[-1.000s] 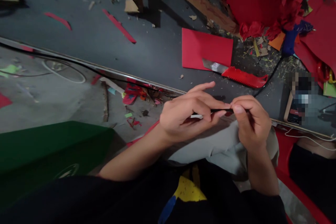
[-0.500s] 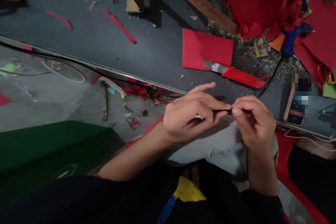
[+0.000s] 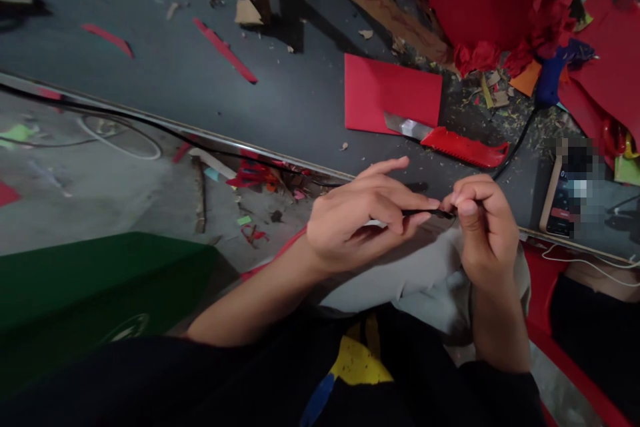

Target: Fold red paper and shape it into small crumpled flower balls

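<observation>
My left hand (image 3: 357, 217) pinches a thin black stick-like piece (image 3: 430, 212) between thumb and fingers above my lap, its little finger stretched out. The piece points right, and its dark tip shows beyond my fingers. Just right of that tip, my right hand (image 3: 487, 227) is closed in a pinch. A fine dark line seems to curve from the tip toward it, but what the right fingers hold is too small to make out. Beyond the hands, a red-handled cutter knife (image 3: 465, 147) lies with its blade over a red paper rectangle (image 3: 393, 90).
The grey table (image 3: 295, 107) carries red strips (image 3: 225, 50), scraps and a large red paper-covered object (image 3: 480, 0). A blue tool (image 3: 550, 80) with a black cord and a phone (image 3: 560, 203) are at right. A green box-like object (image 3: 110, 287) stands at lower left; another person sits at right.
My right hand has drawn slightly right and up, away from the black piece's tip, which now shows. My left hand keeps its grip, and the view has shifted a little.
</observation>
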Motion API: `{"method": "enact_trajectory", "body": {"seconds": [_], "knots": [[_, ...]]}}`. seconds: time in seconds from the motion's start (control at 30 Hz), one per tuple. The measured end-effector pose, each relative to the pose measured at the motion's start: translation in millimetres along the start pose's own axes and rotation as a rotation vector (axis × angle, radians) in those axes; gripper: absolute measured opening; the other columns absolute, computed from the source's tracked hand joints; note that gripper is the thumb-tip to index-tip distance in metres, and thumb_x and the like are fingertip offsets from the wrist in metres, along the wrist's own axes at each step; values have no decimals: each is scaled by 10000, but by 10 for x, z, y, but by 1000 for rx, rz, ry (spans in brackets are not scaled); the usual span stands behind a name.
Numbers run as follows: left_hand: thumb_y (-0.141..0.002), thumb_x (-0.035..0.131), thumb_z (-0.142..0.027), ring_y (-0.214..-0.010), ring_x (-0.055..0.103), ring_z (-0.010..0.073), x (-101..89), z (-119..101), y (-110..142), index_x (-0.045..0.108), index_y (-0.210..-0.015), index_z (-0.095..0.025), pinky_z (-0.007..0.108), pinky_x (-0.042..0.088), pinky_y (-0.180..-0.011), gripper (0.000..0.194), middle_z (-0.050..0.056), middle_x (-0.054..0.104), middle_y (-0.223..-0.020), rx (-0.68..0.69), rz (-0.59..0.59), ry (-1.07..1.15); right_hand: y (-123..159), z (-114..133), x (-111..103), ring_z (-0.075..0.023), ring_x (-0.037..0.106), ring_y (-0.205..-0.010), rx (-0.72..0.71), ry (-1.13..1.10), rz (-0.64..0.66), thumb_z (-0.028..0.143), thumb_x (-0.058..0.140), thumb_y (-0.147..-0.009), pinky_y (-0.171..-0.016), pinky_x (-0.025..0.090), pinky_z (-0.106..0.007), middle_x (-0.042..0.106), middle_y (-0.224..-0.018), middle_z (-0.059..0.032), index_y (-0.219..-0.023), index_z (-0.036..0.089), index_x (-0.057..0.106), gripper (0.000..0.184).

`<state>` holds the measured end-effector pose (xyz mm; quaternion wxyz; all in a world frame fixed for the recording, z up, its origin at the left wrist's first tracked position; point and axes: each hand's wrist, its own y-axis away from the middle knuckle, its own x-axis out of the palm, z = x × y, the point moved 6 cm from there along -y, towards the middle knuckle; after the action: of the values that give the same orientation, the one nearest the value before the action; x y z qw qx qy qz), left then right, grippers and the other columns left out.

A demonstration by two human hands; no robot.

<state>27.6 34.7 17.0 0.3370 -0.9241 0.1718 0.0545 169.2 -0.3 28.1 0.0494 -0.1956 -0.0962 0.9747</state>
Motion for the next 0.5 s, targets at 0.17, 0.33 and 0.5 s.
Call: {"method": "enact_trajectory", "body": {"seconds": [0.17, 0.33, 0.5], "knots": [[-873, 576, -161, -636, 688, 112, 11, 0, 34, 442, -583, -213, 408, 510, -986, 324, -43, 740, -820, -4, -23, -7, 4, -32, -8, -121, 519, -723, 57, -61, -38, 244, 396, -939, -669, 459, -300, 503, -774, 10, -780, 215, 490, 187], [-908, 527, -169, -666, 687, 100, -4, -45, 15, 421, -581, -205, 385, 498, -975, 345, -63, 743, -846, 44, 25, -62, -3, 18, -35, -122, 549, -728, 9, -15, -27, 220, 488, -898, -671, 481, -296, 556, -792, 9, -784, 222, 545, 128], [-887, 543, -123, -746, 687, 103, -57, -77, -33, 417, -634, -215, 375, 492, -955, 298, -62, 742, -894, 103, 127, -125, -17, 106, -57, -140, 618, -805, -69, 89, 22, 179, 587, -832, -708, 520, -314, 645, -919, -5, -944, 249, 615, 135]]}}
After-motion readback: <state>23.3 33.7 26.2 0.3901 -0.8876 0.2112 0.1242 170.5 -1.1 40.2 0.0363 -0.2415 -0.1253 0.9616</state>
